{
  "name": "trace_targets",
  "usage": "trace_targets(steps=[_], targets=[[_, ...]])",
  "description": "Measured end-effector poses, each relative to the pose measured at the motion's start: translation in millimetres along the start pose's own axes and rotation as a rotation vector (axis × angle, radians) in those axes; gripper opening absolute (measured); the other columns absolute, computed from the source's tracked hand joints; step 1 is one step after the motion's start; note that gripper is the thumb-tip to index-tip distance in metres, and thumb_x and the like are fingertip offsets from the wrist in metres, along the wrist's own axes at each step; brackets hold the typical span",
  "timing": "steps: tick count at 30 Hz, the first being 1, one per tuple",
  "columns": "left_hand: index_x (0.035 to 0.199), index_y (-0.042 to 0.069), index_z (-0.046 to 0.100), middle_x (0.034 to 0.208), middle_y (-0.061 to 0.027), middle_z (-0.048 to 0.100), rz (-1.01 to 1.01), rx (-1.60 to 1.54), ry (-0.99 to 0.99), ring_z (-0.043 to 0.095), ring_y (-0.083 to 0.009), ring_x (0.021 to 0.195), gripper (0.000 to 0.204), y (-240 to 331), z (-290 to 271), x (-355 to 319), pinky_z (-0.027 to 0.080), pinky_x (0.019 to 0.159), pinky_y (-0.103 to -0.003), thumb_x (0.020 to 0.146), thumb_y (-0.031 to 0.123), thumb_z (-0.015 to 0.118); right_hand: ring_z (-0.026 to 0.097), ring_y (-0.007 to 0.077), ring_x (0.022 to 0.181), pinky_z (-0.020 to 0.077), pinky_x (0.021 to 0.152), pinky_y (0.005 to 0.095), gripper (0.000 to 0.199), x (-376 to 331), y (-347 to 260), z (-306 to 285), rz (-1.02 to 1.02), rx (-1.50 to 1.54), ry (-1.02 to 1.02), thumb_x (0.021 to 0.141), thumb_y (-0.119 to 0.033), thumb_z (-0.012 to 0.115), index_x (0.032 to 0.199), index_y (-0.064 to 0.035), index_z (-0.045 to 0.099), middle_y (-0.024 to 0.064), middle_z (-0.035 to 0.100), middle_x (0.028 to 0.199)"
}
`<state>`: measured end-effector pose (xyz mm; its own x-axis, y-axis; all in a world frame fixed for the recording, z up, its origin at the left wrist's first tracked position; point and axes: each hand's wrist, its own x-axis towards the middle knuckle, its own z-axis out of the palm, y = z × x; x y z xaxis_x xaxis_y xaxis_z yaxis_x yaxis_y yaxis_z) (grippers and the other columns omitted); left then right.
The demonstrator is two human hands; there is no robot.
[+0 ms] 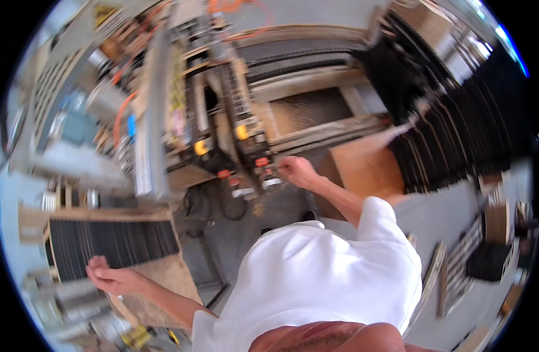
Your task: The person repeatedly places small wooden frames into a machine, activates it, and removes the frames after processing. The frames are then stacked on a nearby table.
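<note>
My left hand [111,277] is at the near edge of a row of dark, thin strips [114,243] packed side by side on a wooden bench. Its fingers are slightly bent and apart, with nothing visible in them. My right hand [297,172] is closed, right beside the near end of a machine's twin rails [241,135]. Whether it grips anything is hidden. Red parts [262,162], white tips and yellow pieces [241,132] sit on the rail ends.
Another long row of dark strips [463,129] stands at the right, beside a brown wooden box [366,167]. Behind it is a wooden frame [328,132]. A metal beam [150,129] and orange hoses [118,120] are at the left. Wooden slats [460,258] lie at the lower right.
</note>
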<state>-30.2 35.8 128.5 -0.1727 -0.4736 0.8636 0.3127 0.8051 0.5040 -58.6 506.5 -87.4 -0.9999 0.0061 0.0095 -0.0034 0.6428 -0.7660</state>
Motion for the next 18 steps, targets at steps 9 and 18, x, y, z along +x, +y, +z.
trace_targets(steps=[9, 18], targets=[[0.109, -0.003, 0.057, 0.100, -0.0097, 0.061, -0.476, -0.647, -0.875, 0.061, -0.0147, 0.085, 0.020, 187, 127, -230, 0.054, 0.077, -0.029, 0.098, 0.012, 0.050, 0.066, 0.0291, 0.081, 0.0524, 0.071, 0.0385, 0.016, -104, 61, -100, 0.091, -0.010, 0.237, 0.081, -0.011, 0.065, 0.096, -0.0051, 0.065, 0.0131, 0.066, 0.087], [0.108, -0.001, 0.061, 0.095, -0.0045, 0.065, -0.453, -0.926, -1.709, 0.061, -0.0102, 0.087, 0.017, 297, 144, -330, 0.049, 0.079, -0.024, 0.094, 0.008, 0.057, 0.063, 0.0279, 0.097, 0.0515, 0.081, 0.0409, 0.021, -196, -72, -351, -0.416, -0.716, 0.854, 0.074, -0.005, 0.069, 0.094, -0.0065, 0.063, 0.0109, 0.065, 0.106]])
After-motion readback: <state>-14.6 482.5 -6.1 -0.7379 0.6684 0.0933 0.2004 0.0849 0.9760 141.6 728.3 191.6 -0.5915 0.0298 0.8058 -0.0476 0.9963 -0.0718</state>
